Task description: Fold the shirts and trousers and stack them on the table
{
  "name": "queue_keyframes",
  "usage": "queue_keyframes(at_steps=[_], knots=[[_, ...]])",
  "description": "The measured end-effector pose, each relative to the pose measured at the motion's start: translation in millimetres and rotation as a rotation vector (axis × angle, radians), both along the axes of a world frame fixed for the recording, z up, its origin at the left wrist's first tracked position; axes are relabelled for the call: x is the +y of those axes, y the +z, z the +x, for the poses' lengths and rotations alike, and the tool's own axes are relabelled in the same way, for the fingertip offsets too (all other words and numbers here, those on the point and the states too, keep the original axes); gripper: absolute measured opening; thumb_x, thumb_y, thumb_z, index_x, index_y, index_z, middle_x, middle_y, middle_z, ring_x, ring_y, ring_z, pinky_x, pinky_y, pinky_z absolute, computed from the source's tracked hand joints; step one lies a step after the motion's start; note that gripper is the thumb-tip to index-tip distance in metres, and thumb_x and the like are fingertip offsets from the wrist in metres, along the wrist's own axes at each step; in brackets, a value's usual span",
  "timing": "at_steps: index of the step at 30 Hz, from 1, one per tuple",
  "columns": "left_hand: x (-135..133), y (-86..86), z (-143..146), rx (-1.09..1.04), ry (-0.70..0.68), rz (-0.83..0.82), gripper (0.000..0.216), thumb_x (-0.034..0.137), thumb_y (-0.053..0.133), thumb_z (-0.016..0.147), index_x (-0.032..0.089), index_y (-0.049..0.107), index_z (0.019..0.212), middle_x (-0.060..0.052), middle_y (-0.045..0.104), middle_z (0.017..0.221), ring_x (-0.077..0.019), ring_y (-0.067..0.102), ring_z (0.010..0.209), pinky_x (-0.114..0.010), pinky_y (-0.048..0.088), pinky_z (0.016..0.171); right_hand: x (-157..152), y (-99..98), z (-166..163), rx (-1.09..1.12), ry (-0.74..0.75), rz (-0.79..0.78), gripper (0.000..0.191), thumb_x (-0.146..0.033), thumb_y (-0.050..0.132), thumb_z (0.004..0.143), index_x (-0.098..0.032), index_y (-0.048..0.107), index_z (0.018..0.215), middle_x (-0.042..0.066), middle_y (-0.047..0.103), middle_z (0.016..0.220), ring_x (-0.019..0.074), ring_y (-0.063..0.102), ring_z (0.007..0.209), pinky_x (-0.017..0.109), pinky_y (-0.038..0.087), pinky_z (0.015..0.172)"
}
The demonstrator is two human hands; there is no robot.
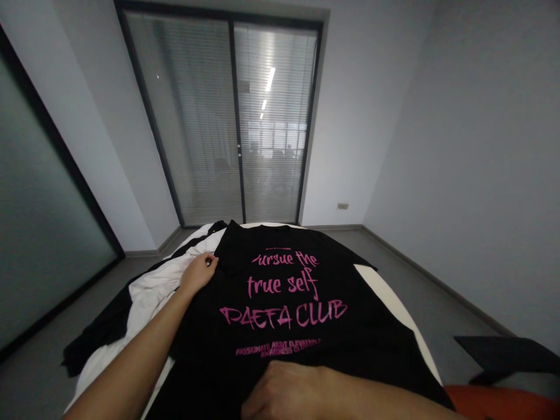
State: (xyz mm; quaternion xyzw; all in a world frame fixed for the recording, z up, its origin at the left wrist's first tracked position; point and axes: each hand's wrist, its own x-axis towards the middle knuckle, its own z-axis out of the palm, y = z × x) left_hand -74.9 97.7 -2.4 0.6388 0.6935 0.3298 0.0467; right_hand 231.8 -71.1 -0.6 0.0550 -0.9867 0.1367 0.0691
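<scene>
A black T-shirt (280,326) with pink lettering lies spread front side up, its collar pointing away from me. At its left side, just below the sleeve, my left hand (202,272) is closed, thumb and fingers pinched on the edge of the cloth. My right hand (284,389) reaches across the lower front of the shirt, below the printed lines. It is curled closed on the black fabric, though its fingertips are partly hidden under the hand and by the bottom of the view.
White cloth (149,291) and dark garments (102,332) lie rumpled to the left. The pale tabletop (385,291) shows along the right edge. At lower right stands a chair with a black armrest (507,353) and orange seat (494,402). Glass doors (236,122) stand beyond.
</scene>
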Motion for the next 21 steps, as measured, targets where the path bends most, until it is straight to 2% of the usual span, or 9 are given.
queue_keyframes(at_steps=[5, 9, 12, 16, 19, 21], knots=[[2, 2.5, 0, 0.026, -0.017, -0.033, 0.031, 0.046, 0.047, 0.090, 0.022, 0.065, 0.087, -0.007, 0.072, 0.090, -0.0236, 0.066, 0.084, -0.032, 0.047, 0.076, -8, -5.1, -9, 0.085, 0.005, 0.059, 0.019, -0.028, 0.043, 0.103, -0.020, 0.057, 0.115, -0.001, 0.069, 0.104, 0.0099, 0.063, 0.089, 0.022, 0.042, 0.056], [0, 2.3, 0, 0.033, -0.037, -0.048, 0.030, 0.045, 0.047, 0.090, 0.022, 0.066, 0.087, -0.007, 0.072, 0.092, -0.0240, 0.066, 0.087, -0.032, 0.046, 0.078, -13, -5.9, -45, 0.145, -0.035, 0.184, 0.028, -0.038, 0.048, 0.102, -0.026, 0.053, 0.126, -0.002, 0.066, 0.120, 0.0127, 0.061, 0.097, 0.024, 0.046, 0.066], [0, 2.4, -2, 0.018, -0.048, -0.062, 0.028, 0.043, 0.048, 0.089, 0.023, 0.068, 0.087, -0.007, 0.073, 0.093, -0.0243, 0.066, 0.087, -0.032, 0.047, 0.080, -17, 2.4, -77, 0.143, -0.061, 0.268, 0.030, -0.044, 0.053, 0.099, -0.028, 0.057, 0.124, -0.005, 0.066, 0.122, 0.0140, 0.061, 0.095, 0.027, 0.047, 0.065], [1, 4.1, -8, -0.026, -0.100, -0.089, 0.026, 0.037, 0.050, 0.086, 0.023, 0.071, 0.090, -0.006, 0.075, 0.099, -0.0245, 0.067, 0.093, -0.033, 0.048, 0.085, -18, 16.4, -106, 0.159, -0.179, 0.303, 0.035, -0.049, 0.052, 0.098, -0.026, 0.060, 0.123, -0.004, 0.068, 0.115, 0.0161, 0.061, 0.091, 0.030, 0.048, 0.064], [4, 7.4, -16, -0.075, -0.156, -0.122, 0.029, 0.038, 0.051, 0.085, 0.022, 0.074, 0.093, -0.005, 0.077, 0.100, -0.0250, 0.069, 0.095, -0.034, 0.049, 0.088, -15, 16.2, -119, 0.137, -0.207, 0.305, 0.040, -0.058, 0.049, 0.096, -0.027, 0.063, 0.116, -0.003, 0.070, 0.106, 0.0169, 0.063, 0.089, 0.031, 0.049, 0.063], [5, 10.2, -21, -0.108, -0.193, -0.140, 0.030, 0.039, 0.051, 0.084, 0.022, 0.075, 0.094, -0.004, 0.077, 0.101, -0.0245, 0.069, 0.098, -0.033, 0.049, 0.090, -14, 12.1, -126, 0.122, -0.180, 0.318, 0.035, -0.054, 0.046, 0.099, -0.026, 0.066, 0.107, -0.004, 0.070, 0.102, 0.0160, 0.064, 0.085, 0.030, 0.049, 0.060]])
